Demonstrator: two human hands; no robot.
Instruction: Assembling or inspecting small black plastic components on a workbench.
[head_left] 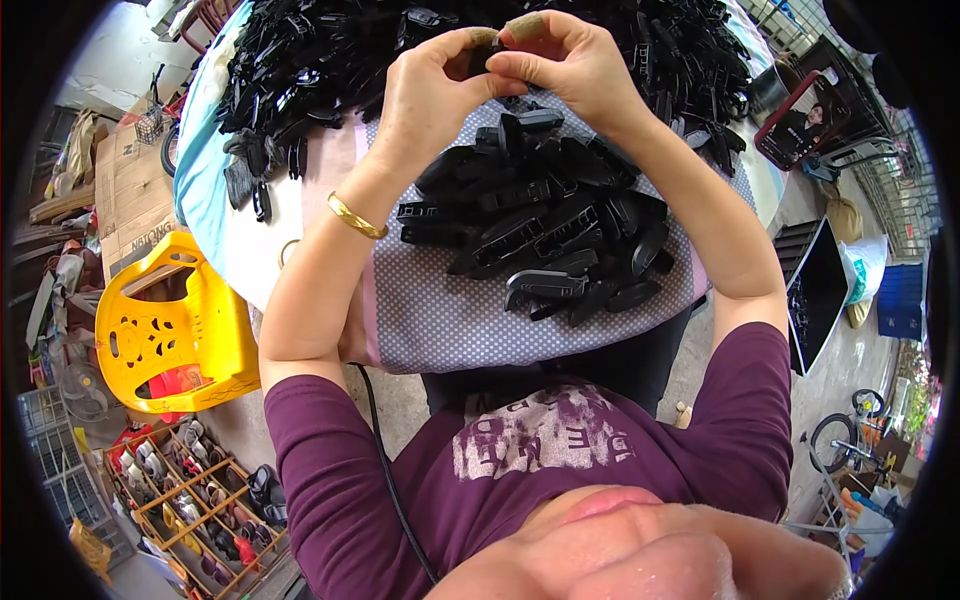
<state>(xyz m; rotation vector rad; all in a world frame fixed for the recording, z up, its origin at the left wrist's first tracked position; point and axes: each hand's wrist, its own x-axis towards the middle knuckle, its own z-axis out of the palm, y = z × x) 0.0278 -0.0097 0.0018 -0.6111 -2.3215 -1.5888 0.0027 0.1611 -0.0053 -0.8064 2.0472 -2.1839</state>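
Note:
At the far middle of the table, my left hand and my right hand meet, fingertips pinched close together. Between them is a small black plastic part, mostly hidden by the fingers. Tan coverings wrap some fingertips on both hands. Just below the hands, a loose pile of black plastic pieces, long with rounded ends, lies on a grey dotted cloth with pink edging. Beyond and to both sides spreads a much larger heap of similar black pieces.
A yellow plastic chair stands left of the table, near a cardboard sheet. A black open box is at the right. A black cable hangs by my left side. Farther off are a shoe rack and a bicycle.

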